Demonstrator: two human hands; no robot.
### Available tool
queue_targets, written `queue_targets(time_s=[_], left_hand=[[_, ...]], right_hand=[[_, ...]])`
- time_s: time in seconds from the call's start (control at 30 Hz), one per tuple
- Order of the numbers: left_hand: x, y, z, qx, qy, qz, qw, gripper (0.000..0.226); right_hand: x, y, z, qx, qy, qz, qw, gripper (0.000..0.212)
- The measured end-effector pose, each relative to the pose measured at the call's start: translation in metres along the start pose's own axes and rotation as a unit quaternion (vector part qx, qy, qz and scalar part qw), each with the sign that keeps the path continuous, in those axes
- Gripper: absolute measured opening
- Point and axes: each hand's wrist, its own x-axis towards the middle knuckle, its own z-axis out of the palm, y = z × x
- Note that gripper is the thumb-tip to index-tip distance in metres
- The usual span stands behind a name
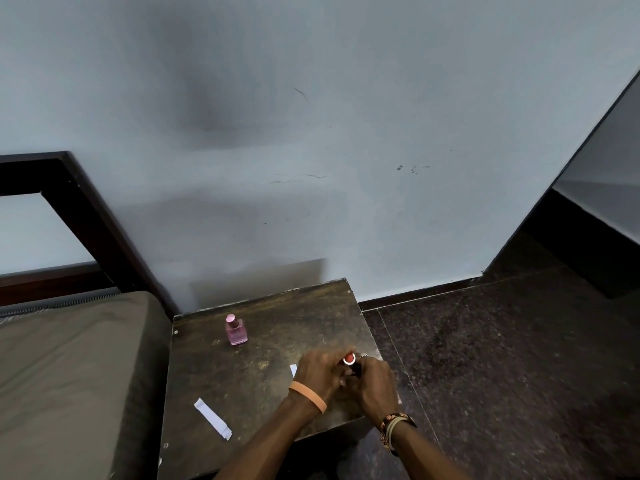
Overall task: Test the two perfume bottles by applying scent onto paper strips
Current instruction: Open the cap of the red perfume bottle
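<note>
A pink perfume bottle [236, 330] with a pink cap stands upright near the far left of the dark worn table [263, 382]. A dark bottle with a red cap [350, 360] sits between both hands near the table's right edge. My left hand [320, 370] wraps it from the left, and my right hand [375, 384] closes on it from the right. One white paper strip [212, 418] lies at the front left of the table. Another white strip [293, 370] peeks out from behind my left hand.
A bed with a brown mattress [69, 375] and a dark wooden frame [90, 220] borders the table on the left. A grey wall [311, 150] rises just behind the table. Dark speckled floor [502, 358] lies to the right.
</note>
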Motion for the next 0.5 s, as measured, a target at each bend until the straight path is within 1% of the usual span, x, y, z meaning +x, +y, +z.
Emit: queue_targets(time_s=[0.13,0.23,0.33,0.43,0.5], left_hand=[[-0.002,0.002,0.002,0.002,0.036,-0.008,0.999,0.03],[-0.003,0.002,0.003,-0.004,0.034,-0.039,0.999,0.03],[-0.002,0.004,0.001,-0.019,0.017,-0.047,0.999,0.032],[0.005,0.0,0.001,0.017,-0.052,0.012,0.998,0.047],[0.009,-0.005,0.0,0.026,-0.066,0.042,0.997,0.048]], right_hand=[[0.0,0.0,-0.001,-0.019,0.006,-0.012,1.0,0.007],[0.001,0.001,0.0,-0.007,0.008,-0.011,1.0,0.009],[0.0,0.0,0.0,-0.017,0.008,-0.01,1.0,0.008],[0.002,0.0,0.001,-0.011,0.014,-0.001,1.0,0.006],[0.002,0.0,0.001,-0.005,0.013,0.011,1.0,0.008]])
